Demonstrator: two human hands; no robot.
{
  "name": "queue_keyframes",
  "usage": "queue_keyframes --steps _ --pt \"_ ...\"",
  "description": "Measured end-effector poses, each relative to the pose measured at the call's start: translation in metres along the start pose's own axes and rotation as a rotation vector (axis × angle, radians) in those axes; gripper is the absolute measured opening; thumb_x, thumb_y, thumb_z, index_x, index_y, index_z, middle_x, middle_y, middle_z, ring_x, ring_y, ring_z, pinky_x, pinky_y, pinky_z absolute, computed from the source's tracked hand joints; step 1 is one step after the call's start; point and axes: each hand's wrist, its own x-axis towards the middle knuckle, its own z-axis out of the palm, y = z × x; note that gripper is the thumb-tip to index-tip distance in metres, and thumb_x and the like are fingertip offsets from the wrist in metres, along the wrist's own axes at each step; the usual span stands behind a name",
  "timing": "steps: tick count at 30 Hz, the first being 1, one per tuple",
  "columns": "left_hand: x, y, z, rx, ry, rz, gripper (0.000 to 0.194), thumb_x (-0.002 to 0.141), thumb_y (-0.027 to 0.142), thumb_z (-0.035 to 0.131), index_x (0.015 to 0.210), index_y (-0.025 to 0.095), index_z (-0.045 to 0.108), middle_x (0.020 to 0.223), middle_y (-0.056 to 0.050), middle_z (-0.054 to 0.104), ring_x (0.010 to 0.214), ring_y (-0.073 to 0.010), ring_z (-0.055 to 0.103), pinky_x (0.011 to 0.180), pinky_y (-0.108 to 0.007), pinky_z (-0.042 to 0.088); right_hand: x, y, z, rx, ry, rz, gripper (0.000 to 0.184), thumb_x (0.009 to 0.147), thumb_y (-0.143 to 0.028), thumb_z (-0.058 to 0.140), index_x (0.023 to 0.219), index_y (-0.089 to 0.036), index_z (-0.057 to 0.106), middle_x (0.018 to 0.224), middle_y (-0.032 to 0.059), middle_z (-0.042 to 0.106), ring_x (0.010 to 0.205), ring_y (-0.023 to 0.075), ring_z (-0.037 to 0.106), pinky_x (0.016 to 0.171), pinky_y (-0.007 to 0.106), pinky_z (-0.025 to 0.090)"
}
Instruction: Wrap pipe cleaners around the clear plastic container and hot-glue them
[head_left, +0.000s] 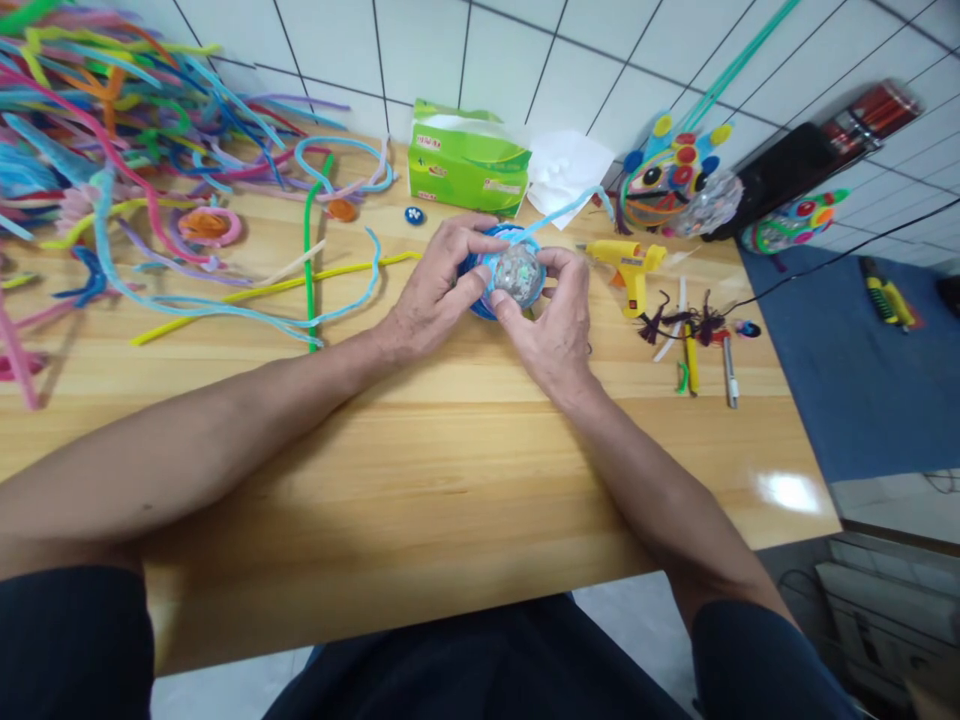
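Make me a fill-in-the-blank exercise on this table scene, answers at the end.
The left hand and right hand hold a round craft piece with a mostly ____ rim.
The glue gun lies to the ____ of both hands.
The tissue pack is mainly ____.
The pipe-cleaner pile fills the picture's upper ____ corner.
Missing words: blue; right; green; left.

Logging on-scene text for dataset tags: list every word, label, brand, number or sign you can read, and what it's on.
Nothing reads clearly enough to quote.
Green packet: printed marks on its front, red-and-white ones at left and a small pale block at right; too small and blurred to read.
Yellow glue gun: dark marking on its body, too small to read.
Silvery ball in blue rim: no lettering visible.
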Motion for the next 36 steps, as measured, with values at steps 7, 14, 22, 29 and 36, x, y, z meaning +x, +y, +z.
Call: queue_keyframes --steps 7,14,22,29,36 --pt "-0.002 0.004 -0.003 0.014 -0.031 -0.01 0.049 0.124 0.067 0.057 0.159 0.035 0.07 0.178 -0.012 0.067 0.171 -0.0372 0.061 0.148 -0.067 0.049 0.001 -0.006 -0.001 -0.055 -0.015 0.009 0.062 0.104 -0.058 0.086 0.15 -0.031 0.055 0.147 0.0129 0.069 0.143 0.0372 0.07 0.125 0.066 0.062" --pt "-0.001 0.003 -0.002 0.016 -0.057 -0.038 0.046 0.123 0.061 0.058 0.16 0.035 0.069 0.179 -0.012 0.066 0.172 -0.0383 0.059 0.149 -0.071 0.046 0.017 -0.013 -0.041 0.059 0.087 0.163 0.039 0.119 -0.064 0.06 0.108 -0.029 0.073 0.11 0.0048 0.083 0.109 0.0258 0.08 0.104 0.048 0.069" --pt "-0.001 -0.003 0.003 -0.032 -0.038 -0.02 0.048 0.124 0.065 0.056 0.161 0.037 0.067 0.178 -0.012 0.064 0.172 -0.0392 0.06 0.15 -0.075 0.046 0.027 0.03 -0.127 -0.153 0.149 0.426 0.054 0.102 -0.067 0.08 0.073 -0.029 0.054 0.068 -0.005 0.059 0.065 0.0169 0.059 0.07 0.036 0.057" --pt "0.0 -0.004 0.004 -0.04 -0.03 -0.03 0.055 0.124 0.072 0.053 0.161 0.035 0.066 0.179 -0.014 0.064 0.174 -0.0396 0.058 0.15 -0.075 0.046 0.014 0.075 -0.133 -0.465 0.151 0.445 0.047 0.083 -0.054 0.091 0.108 -0.027 0.062 0.113 0.0076 0.071 0.105 0.0288 0.072 0.108 0.059 0.065" --pt "0.0 -0.004 0.003 -0.033 -0.041 -0.054 0.058 0.123 0.073 0.053 0.162 0.032 0.064 0.181 -0.014 0.064 0.175 -0.0369 0.057 0.151 -0.067 0.044 -0.014 0.011 -0.077 -0.246 -0.078 -0.085 0.063 0.102 -0.066 0.083 0.148 -0.03 0.061 0.144 0.0147 0.074 0.134 0.0393 0.073 0.117 0.067 0.064"
